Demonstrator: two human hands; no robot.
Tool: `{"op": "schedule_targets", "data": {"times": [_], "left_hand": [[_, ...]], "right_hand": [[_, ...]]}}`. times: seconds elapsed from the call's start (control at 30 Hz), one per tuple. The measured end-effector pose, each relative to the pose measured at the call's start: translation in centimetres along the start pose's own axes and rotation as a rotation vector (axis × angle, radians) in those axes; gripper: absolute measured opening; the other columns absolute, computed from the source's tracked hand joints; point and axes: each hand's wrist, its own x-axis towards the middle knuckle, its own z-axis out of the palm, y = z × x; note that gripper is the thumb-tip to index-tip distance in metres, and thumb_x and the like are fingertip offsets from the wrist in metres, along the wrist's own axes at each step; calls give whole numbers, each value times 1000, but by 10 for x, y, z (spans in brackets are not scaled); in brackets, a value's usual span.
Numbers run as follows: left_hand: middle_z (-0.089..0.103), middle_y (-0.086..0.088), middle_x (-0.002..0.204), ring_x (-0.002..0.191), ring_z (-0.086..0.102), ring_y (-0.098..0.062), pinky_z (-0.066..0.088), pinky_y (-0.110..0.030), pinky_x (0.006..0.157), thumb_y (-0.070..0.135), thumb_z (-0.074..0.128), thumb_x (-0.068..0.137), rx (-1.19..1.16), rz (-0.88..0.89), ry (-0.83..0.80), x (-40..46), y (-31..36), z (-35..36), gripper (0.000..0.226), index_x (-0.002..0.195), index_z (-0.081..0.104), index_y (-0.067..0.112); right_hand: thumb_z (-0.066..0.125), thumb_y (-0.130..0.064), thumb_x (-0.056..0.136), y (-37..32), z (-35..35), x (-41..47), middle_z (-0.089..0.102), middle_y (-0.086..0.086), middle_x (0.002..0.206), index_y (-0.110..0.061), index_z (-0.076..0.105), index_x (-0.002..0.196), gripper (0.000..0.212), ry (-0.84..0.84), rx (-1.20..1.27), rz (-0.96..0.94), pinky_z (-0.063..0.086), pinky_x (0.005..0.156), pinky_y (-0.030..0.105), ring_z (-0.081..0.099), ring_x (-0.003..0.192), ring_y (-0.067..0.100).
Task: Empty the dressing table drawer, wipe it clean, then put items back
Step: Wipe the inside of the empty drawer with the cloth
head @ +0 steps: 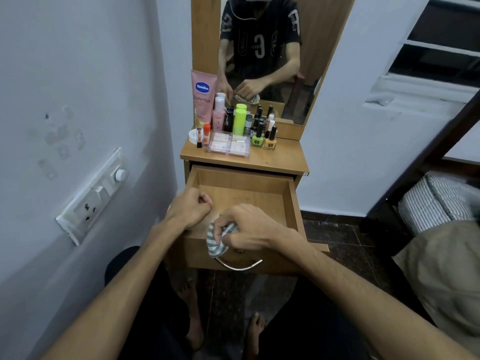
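Here the drawer (244, 196) is seen pulled out and bare inside, while a striped cloth (217, 241) is pinched by the right hand (249, 227) over its front edge; the left hand (191, 207) is clenched on nothing visible just beside it. Corners may be missed if the cloth is kept bunched, and the drawer could be tipped if pressed hard at the front. The bottles (240, 120), a pink tube (202, 97) and a clear box (230, 145) are crowded on the wooden top (280, 159) below a mirror (270, 55); a socket panel (91, 201) is set in the wall.
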Motion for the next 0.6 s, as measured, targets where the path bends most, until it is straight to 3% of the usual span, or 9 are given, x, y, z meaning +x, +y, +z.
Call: {"op": "schedule_targets", "data": {"times": [0.1, 0.23, 0.3, 0.4, 0.6], "left_hand": [[72, 9, 80, 83, 66, -10, 51, -29, 76, 15, 63, 87, 64, 1, -32, 0, 6, 17, 16, 76, 74, 21], [72, 7, 82, 82, 65, -12, 48, -29, 71, 21, 64, 88, 155, 7, -68, -2, 12, 33, 12, 83, 74, 21], [71, 8, 81, 81, 64, -11, 48, -28, 69, 20, 64, 86, 186, 18, -85, -2, 15, 36, 11, 81, 73, 23], [70, 9, 82, 83, 64, -12, 54, -31, 74, 19, 64, 85, 202, 9, -113, -2, 18, 39, 12, 78, 72, 24], [72, 4, 85, 85, 65, -15, 56, -34, 78, 18, 63, 87, 225, -6, -151, -3, 18, 39, 10, 84, 73, 20]], "right_hand": [[62, -21, 71, 15, -8, -21, 60, -30, 72, -34, 69, 71, 15, 10, -3, 57, 35, 63, 19, 53, 69, -13], [59, -27, 69, 33, -19, -49, 60, -34, 74, -34, 69, 69, 13, 49, 17, 153, 36, 66, 22, 55, 71, -7], [60, -22, 71, 43, -23, -61, 65, -26, 75, -29, 72, 71, 14, 64, 25, 185, 36, 64, 23, 55, 71, -6], [60, -20, 70, 55, -28, -81, 72, -14, 79, -29, 74, 71, 16, 104, 24, 225, 40, 62, 25, 55, 69, 1], [60, -25, 66, 75, -43, -112, 68, -17, 69, -33, 72, 64, 14, 133, 15, 349, 39, 63, 23, 56, 68, -1]]}}
